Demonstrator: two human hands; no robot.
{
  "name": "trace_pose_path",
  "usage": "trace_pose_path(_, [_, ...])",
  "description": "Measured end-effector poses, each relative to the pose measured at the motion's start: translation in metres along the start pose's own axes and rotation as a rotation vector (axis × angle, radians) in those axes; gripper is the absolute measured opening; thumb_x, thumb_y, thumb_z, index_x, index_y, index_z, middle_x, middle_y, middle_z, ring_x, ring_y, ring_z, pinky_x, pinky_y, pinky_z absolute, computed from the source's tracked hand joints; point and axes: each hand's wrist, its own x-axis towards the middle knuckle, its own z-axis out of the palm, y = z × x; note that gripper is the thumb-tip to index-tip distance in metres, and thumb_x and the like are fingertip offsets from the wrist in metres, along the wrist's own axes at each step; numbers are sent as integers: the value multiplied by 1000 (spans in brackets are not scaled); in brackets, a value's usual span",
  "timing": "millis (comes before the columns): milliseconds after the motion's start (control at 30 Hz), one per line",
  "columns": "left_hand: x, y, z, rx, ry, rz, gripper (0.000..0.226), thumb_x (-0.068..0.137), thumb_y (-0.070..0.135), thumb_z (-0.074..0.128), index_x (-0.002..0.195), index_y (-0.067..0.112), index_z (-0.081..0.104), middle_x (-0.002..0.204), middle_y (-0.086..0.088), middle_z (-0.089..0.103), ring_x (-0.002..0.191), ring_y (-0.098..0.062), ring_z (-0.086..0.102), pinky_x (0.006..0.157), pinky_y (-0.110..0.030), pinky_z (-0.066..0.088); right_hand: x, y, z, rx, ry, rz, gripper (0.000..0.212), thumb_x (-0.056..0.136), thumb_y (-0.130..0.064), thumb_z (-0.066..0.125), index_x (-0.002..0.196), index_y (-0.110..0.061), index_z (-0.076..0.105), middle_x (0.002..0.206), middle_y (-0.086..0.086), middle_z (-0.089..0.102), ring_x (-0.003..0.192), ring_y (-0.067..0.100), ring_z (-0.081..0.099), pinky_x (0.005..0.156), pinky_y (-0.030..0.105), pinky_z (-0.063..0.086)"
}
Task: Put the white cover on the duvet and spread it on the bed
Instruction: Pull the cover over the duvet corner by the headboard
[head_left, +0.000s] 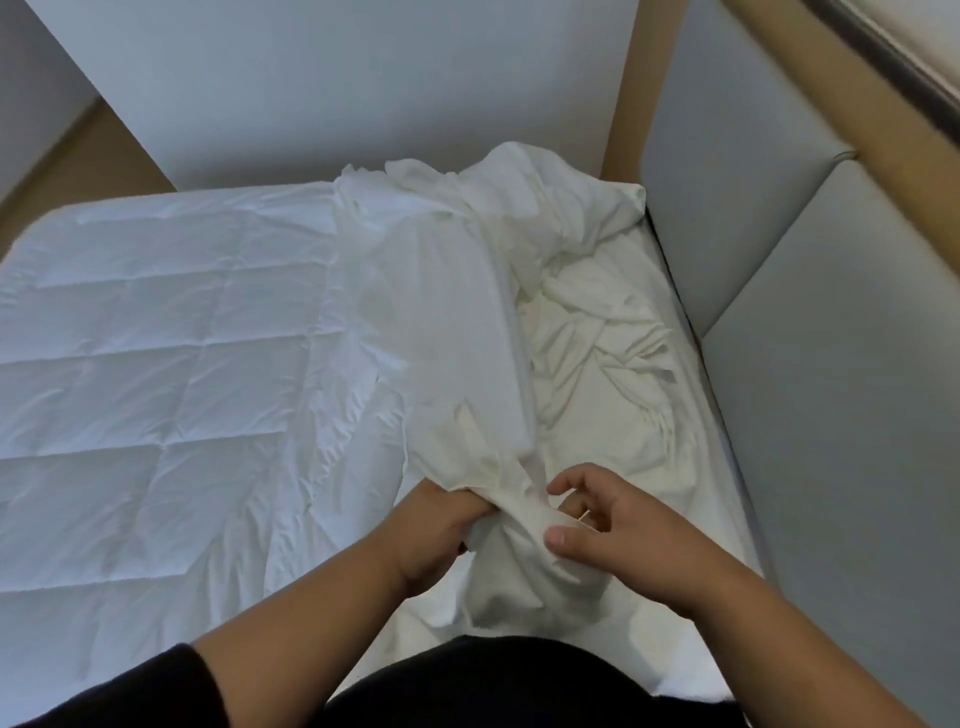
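Observation:
A quilted white duvet lies flat across the left and middle of the bed. The smooth white cover is bunched in a long heap over the duvet's right edge, running from the far side down to my hands. My left hand grips a gathered bunch of the cover at its near end. My right hand is just to the right of it, thumb pressing on the same bunch, fingers loosely curled above the cloth.
A crumpled cream sheet covers the right side of the mattress. A grey padded headboard rises along the right. A white wall stands behind the bed, with tan floor at the far left.

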Motion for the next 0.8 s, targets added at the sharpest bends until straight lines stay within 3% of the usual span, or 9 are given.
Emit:
trace_pose_path(67, [-4, 1, -5, -7, -33, 13, 37, 78, 15, 65, 113, 5, 72, 120, -25, 67, 120, -49, 56, 105, -63, 43, -18, 4, 16, -25, 37, 8, 37, 73, -51, 78, 104, -54, 58, 103, -16, 69, 92, 4, 67, 89, 32, 55])
trace_pose_path(167, [-13, 7, -3, -26, -190, 26, 43, 78, -4, 59, 121, -8, 63, 119, -27, 67, 117, -44, 61, 97, -48, 50, -39, 2, 44, -74, 115, -35, 30, 85, -39, 74, 108, -49, 57, 104, -19, 71, 96, -4, 65, 91, 28, 53])
trace_pose_path(233, [-21, 11, -5, -79, -261, 41, 49, 75, -4, 62, 123, -9, 59, 119, -27, 66, 115, -43, 62, 95, -46, 51, -51, -1, 58, -137, 216, -65, 30, 86, -38, 71, 109, -51, 56, 103, -21, 69, 94, -3, 65, 88, 26, 53])
trace_pose_path(367, [-42, 10, -26, -194, -402, -45, 31, 67, 23, 81, 97, 17, 76, 99, -10, 73, 92, -26, 71, 76, -34, 56, -77, -10, 89, -331, 358, -68, 15, 91, -40, 64, 102, -50, 64, 95, -24, 70, 91, -4, 63, 84, 23, 51])
trace_pose_path(467, [-53, -7, -46, -198, -397, -154, 56, 74, 46, 82, 125, 29, 65, 128, -10, 65, 114, -37, 64, 89, -51, 53, -96, -24, 135, -410, 269, -191, 11, 92, -39, 61, 95, -41, 72, 94, -20, 73, 89, -3, 66, 82, 29, 54])
trace_pose_path(600, [-71, -41, -74, -250, -393, -368, 74, 65, 31, 89, 132, 41, 58, 128, -12, 66, 105, -38, 68, 72, -45, 59, -115, -40, 210, -374, 93, -216, 20, 96, -32, 59, 108, -35, 75, 104, -25, 72, 101, -9, 64, 93, 20, 50])
trace_pose_path(733, [-86, -92, -93, -12, -365, -469, 32, 83, 24, 79, 111, 14, 66, 105, -13, 70, 85, -29, 68, 72, -41, 57, -135, -41, 256, -319, 174, -82, 17, 92, -41, 60, 104, -39, 71, 95, -20, 72, 93, -1, 65, 85, 28, 52])
trace_pose_path(800, [-92, -115, -93, 164, -319, -540, 33, 82, 29, 79, 104, 8, 66, 95, -11, 68, 78, -26, 65, 72, -37, 56, -153, -42, 268, -281, 206, -53, 11, 91, -38, 61, 96, -41, 71, 84, -22, 69, 83, -1, 63, 75, 23, 47])
